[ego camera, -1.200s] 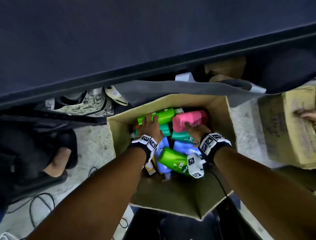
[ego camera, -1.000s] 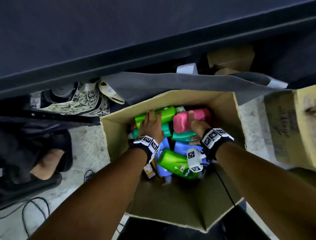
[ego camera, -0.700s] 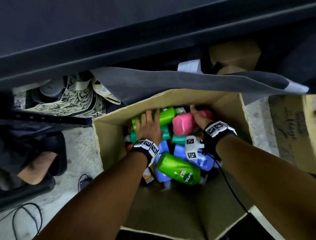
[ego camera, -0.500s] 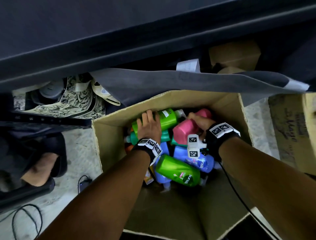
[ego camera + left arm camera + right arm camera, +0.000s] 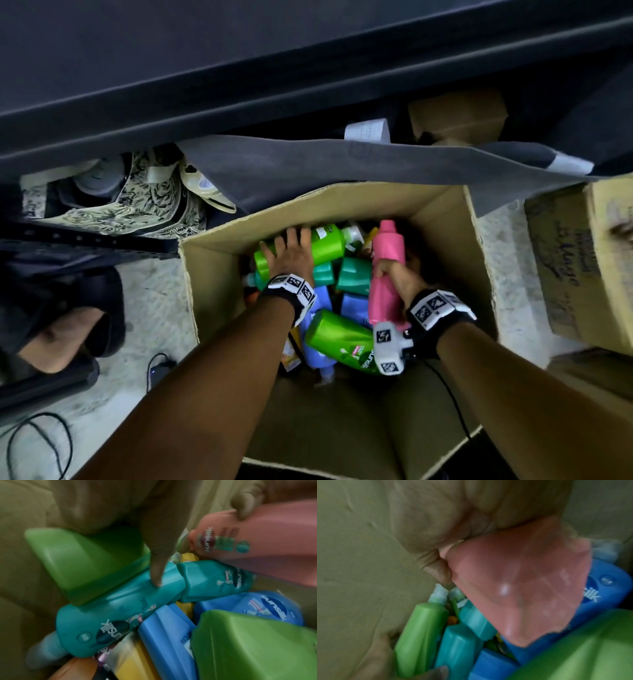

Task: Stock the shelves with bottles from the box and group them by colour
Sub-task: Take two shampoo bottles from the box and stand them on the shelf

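Note:
An open cardboard box [image 5: 342, 198] on the floor holds several bottles lying jumbled: green, teal, blue, yellow. My right hand [image 5: 399, 279] grips a pink bottle [image 5: 385, 246] round its body and holds it raised above the pile, cap pointing away from me; the right wrist view shows the pink bottle [image 5: 522, 588] under my curled fingers. My left hand [image 5: 291, 255] rests on a green bottle [image 5: 327, 241] by the far left wall, fingers spread. In the left wrist view my thumb [image 5: 157, 561] touches a teal bottle [image 5: 120, 608] beside the green bottle [image 5: 77, 563].
A second green bottle [image 5: 339, 337] and blue bottles [image 5: 352, 306] lie nearer me in the box. A grey cloth [image 5: 342, 164] hangs over the far rim under a dark shelf edge [image 5: 308, 113]. Another carton [image 5: 582, 267] stands right; a foot [image 5: 61, 329] and cables [image 5: 34, 442] lie left.
My right hand has closed round the pink bottle and lifted it from lying flat to nearly upright. My left hand has stayed on the green bottle.

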